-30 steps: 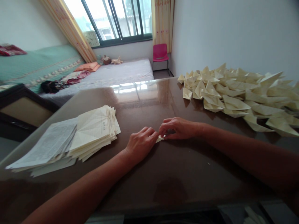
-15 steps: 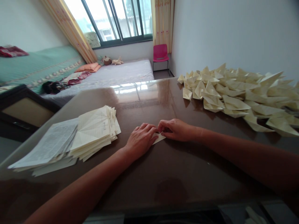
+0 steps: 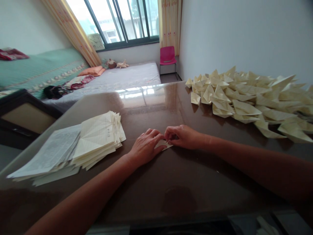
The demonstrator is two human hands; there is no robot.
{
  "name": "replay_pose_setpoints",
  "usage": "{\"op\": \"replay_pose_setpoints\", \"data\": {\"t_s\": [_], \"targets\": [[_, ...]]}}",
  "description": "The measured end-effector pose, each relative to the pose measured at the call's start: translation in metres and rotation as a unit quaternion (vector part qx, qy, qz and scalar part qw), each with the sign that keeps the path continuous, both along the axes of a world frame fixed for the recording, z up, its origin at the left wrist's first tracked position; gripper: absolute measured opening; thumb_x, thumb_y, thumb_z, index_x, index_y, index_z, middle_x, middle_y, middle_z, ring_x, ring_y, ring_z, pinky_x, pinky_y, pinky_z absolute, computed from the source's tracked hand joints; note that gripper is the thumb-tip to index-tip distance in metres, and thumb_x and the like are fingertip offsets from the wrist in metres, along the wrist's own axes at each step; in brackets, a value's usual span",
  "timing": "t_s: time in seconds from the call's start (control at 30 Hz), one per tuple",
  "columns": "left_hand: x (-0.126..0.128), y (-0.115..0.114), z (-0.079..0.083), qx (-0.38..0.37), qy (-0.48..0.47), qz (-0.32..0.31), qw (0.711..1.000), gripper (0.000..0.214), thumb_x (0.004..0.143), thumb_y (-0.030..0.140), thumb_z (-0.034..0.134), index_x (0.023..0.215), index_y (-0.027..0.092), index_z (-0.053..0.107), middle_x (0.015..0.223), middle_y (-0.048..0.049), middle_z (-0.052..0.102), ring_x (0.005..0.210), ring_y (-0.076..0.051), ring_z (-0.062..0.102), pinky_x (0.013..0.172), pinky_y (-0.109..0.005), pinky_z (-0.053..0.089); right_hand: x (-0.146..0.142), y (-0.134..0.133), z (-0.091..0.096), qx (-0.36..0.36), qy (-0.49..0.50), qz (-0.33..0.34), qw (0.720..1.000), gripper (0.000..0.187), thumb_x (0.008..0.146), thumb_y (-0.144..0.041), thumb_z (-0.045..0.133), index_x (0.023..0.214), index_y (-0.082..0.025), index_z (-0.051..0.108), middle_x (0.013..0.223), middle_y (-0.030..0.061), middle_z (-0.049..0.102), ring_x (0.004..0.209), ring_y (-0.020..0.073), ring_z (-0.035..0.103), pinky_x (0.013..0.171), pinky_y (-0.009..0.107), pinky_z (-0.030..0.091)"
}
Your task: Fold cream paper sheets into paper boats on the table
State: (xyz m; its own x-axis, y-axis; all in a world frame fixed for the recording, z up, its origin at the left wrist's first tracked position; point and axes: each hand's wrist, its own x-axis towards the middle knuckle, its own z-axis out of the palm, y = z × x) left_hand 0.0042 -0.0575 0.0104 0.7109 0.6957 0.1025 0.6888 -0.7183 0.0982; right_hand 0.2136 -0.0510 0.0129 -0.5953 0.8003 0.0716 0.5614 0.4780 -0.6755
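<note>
A small piece of folded cream paper lies on the brown table between my hands, largely covered by them. My left hand rests over its left part, fingers bent along the upper edge and thumb by the lower edge, holding it against the table. At the paper's right end, my right hand is closed, thumb and forefinger pinched on it. The exact fold under the fingers is hidden.
Left of my hands lies a stack of creased cream sheets beside greyish printed sheets. A large heap of folded paper boats covers the table's far right. Beyond the glossy tabletop are a bed and a pink chair.
My left thumb has moved away from the fingers, toward the paper's lower edge, and the left hand has shifted slightly left. The right hand stays pinched at the paper's right end.
</note>
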Motion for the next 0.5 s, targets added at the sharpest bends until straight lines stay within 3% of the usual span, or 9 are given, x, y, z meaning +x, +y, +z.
{"op": "replay_pose_setpoints", "data": {"t_s": [0.3, 0.5], "targets": [[-0.0012, 0.0025, -0.0015, -0.009, -0.019, 0.01, 1.0, 0.029, 0.089, 0.049, 0.052, 0.106, 0.027, 0.061, 0.102, -0.0027, 0.059, 0.098, -0.021, 0.052, 0.08, -0.033, 0.045, -0.0018, -0.0007, -0.0039, -0.011, 0.059, -0.025, 0.998, 0.012, 0.077, -0.012, 0.06, 0.087, -0.018, 0.058, 0.076, -0.0015, 0.065, 0.07, 0.0114, 0.06, 0.065, 0.021, 0.042], [-0.0022, 0.0003, 0.0019, -0.007, -0.026, 0.019, 0.999, 0.03, 0.083, 0.051, 0.059, 0.103, 0.029, 0.064, 0.1, -0.0022, 0.059, 0.096, -0.021, 0.053, 0.078, -0.033, 0.045, -0.0011, 0.0025, -0.0031, -0.105, 0.105, -0.007, 0.989, 0.01, 0.074, -0.013, 0.06, 0.082, -0.017, 0.057, 0.073, -0.0019, 0.063, 0.068, 0.0114, 0.059, 0.061, 0.021, 0.043]]}}
